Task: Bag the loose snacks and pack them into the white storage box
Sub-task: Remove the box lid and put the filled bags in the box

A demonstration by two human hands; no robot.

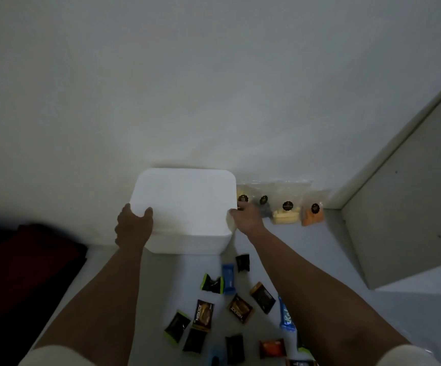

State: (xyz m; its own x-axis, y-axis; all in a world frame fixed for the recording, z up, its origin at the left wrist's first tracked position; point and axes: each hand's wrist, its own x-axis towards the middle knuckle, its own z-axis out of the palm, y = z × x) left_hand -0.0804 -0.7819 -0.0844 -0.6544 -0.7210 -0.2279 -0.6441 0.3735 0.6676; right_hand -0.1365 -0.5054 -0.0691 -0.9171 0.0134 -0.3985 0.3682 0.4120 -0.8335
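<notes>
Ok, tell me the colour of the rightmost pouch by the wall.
Orange, with a round black sticker; the pouch shows in the head view.

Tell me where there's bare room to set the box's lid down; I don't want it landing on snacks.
Bare surface lies left of the white storage box, between the left forearm and the dark red cloth, and right of the right forearm toward the grey panel. It is crowded in front of the box with loose snacks; clear bags line the wall.

The storage box (185, 204) is plain white. Loose snack wrappers (224, 310) are black, brown, blue and lime-edged; a bag (312, 216) holds orange contents under a black round sticker.
</notes>
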